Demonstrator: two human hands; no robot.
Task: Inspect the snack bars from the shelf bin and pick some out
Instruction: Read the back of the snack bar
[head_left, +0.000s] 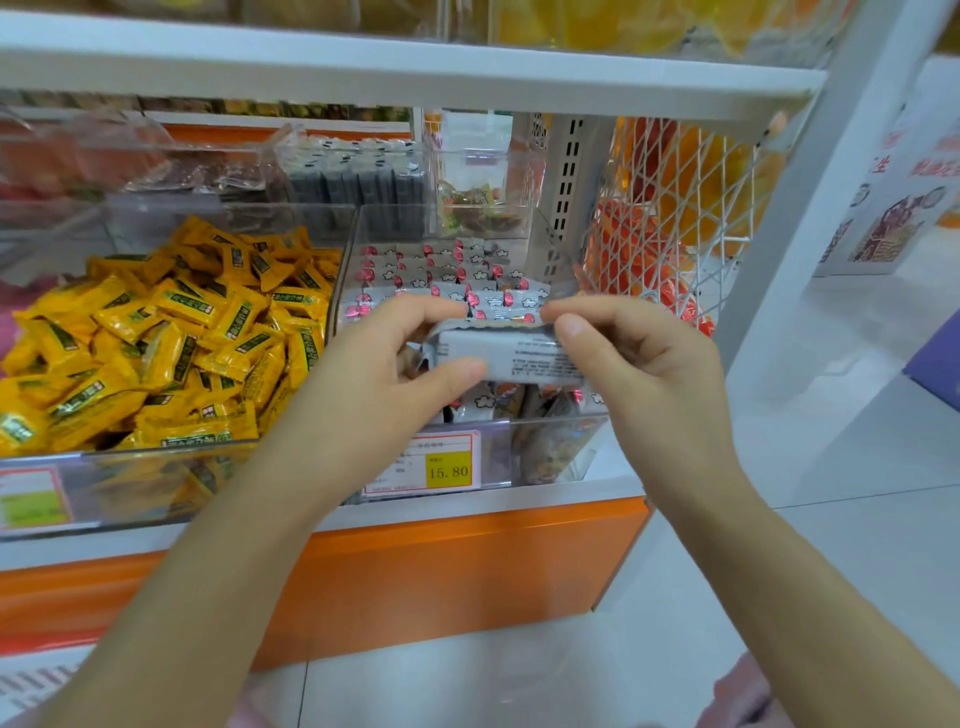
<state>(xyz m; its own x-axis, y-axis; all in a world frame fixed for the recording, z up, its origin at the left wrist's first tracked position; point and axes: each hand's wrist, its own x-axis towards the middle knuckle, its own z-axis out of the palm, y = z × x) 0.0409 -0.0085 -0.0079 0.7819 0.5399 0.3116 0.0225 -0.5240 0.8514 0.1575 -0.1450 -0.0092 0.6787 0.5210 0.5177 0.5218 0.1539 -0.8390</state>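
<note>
A grey wrapped snack bar (511, 356) with small printed text facing me is held level between both hands, just above the front of a clear shelf bin (561, 441). My left hand (384, 374) pinches its left end with thumb below and fingers on top. My right hand (628, 358) pinches its right end the same way. Behind the bar, the bin holds several more grey bars with red and white marks (441, 275), stacked in rows. A price tag reading 15.80 (448, 470) sits on the bin's front.
A neighbouring clear bin to the left is heaped with yellow wrapped snacks (171, 338). Dark packets (358, 182) fill bins further back. A white shelf board (415, 67) runs overhead. A white wire basket with orange goods (670, 218) hangs at right. Orange base panel below.
</note>
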